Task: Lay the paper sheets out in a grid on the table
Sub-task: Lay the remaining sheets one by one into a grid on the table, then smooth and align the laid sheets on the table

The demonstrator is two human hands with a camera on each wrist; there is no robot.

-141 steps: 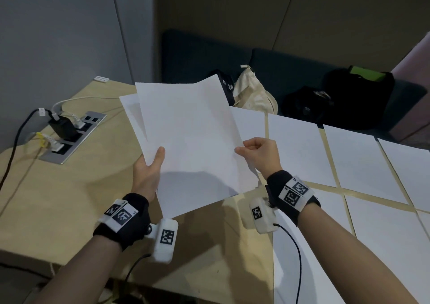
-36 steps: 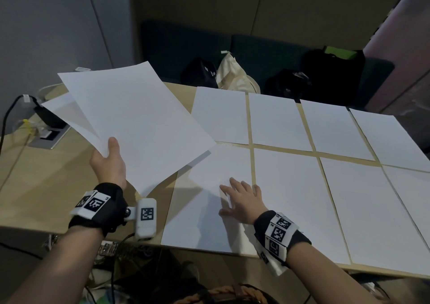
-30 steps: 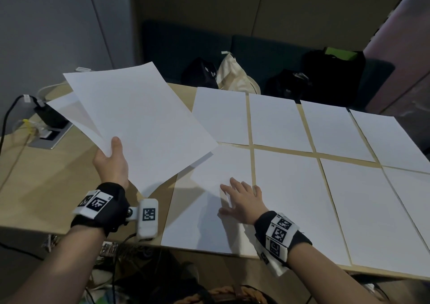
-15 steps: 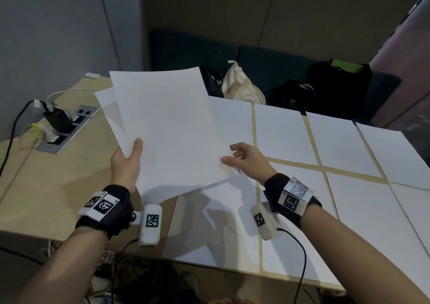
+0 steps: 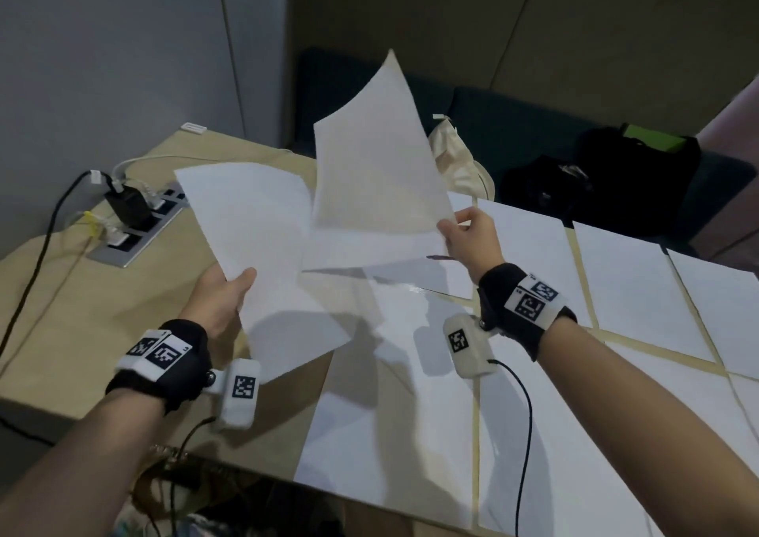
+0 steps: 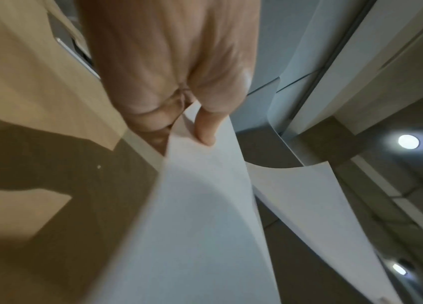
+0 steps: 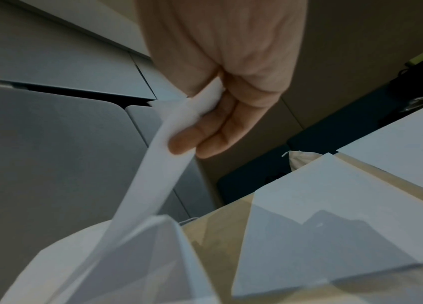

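Observation:
My left hand (image 5: pixel 224 296) holds a white sheet (image 5: pixel 263 257) by its near corner above the table's left part; in the left wrist view the thumb (image 6: pixel 206 129) presses on the sheet (image 6: pixel 200 216). My right hand (image 5: pixel 472 236) pinches the lower right corner of a second sheet (image 5: pixel 378 162), which stands lifted and tilted up in the air. The right wrist view shows this sheet (image 7: pixel 158 156) edge-on between thumb and fingers (image 7: pixel 187 142). Several white sheets (image 5: pixel 616 282) lie flat in rows on the wooden table (image 5: pixel 82 310), with narrow gaps between them.
A power strip (image 5: pixel 135 224) with plugs and cables sits in the table's left part. Behind the table, a dark sofa holds a cream cloth bag (image 5: pixel 460 162) and black bags (image 5: pixel 608 183). The table's near edge (image 5: pixel 246 471) runs below my wrists.
My right hand left the flat sheet on the table, came up to the held stack, and has pulled one sheet away up and to the right. The left hand keeps the remaining sheet.

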